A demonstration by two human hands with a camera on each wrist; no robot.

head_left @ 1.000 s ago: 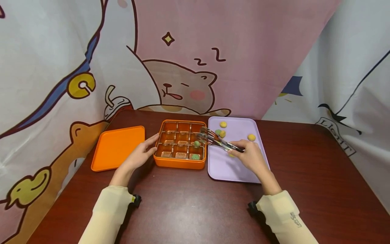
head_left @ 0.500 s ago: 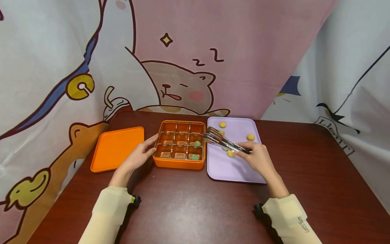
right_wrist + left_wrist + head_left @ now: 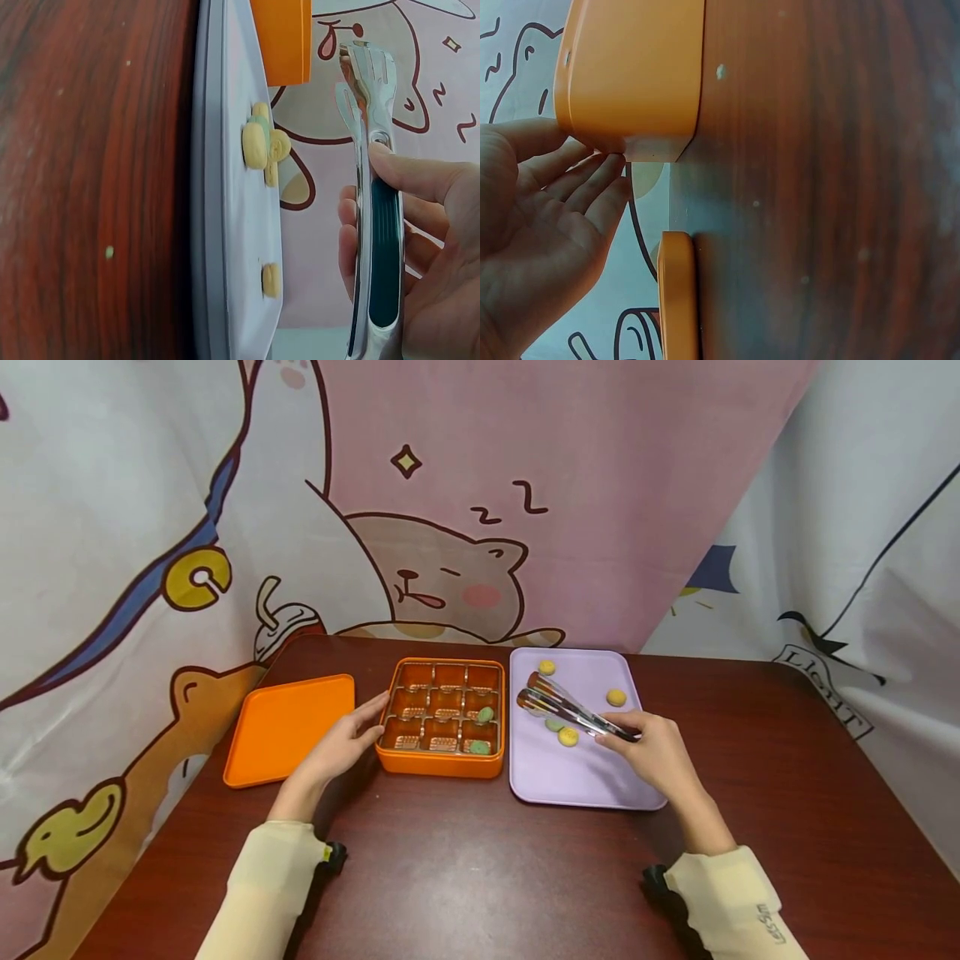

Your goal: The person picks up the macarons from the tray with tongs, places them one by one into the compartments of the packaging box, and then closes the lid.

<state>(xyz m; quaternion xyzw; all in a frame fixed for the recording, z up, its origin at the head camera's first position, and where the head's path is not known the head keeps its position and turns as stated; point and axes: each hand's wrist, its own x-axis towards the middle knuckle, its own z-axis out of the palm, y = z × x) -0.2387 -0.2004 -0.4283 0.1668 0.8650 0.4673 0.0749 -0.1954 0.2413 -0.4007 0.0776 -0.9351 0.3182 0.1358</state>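
Over the lilac tray [image 3: 570, 783], I saw the tongs [image 3: 385, 232] in the right hand [image 3: 660, 753], their long axis slanting from the fingers toward the left and away from the person. The right fingers were wrapped around the handles; the two tips stood parted and, as far as I could tell, gripped nothing. My right wrist view showed the tongs raised clear of the tray. The relation that counted most, I judged, was this: a near yellow biscuit [image 3: 567, 737] lay on the person's side of the tongs, with a pale green biscuit [image 3: 553, 725] beside it (partly hidden from me by the metal), and the right hand was nearer to both. A far yellow biscuit [image 3: 547, 667] lay beyond the tips.

To the left, just beside the tray, the orange box [image 3: 442, 765] stood on the worktop [image 3: 420, 877]. It had nine compartments: the near right one held one green piece [image 3: 479, 747], the middle right one a second green piece [image 3: 486, 715]. The left hand [image 3: 345, 743] touched the box's left side, fingers extended, grasping nothing.
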